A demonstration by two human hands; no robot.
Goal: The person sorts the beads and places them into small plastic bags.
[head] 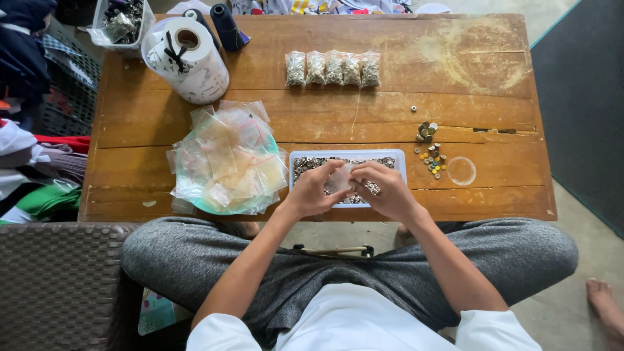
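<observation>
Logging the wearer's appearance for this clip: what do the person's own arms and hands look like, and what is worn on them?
Both forearms are bare below short white sleeves. The left hand shows no jewellery; the right hand has a silvery ring on a finger. No gloves or watch visible.

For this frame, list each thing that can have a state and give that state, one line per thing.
Left hand: fingers pinching a small clear bag.
Right hand: fingers on the same bag, over the tray.
Small clear bag: held up between both hands; whether open, cannot tell.
White tray: open, filled with small metal pieces.
Five packed bags: filled, lying in a row.
Pile of empty bags: loose, heaped on a green plate.
Label roll: upright, partly used.
</observation>
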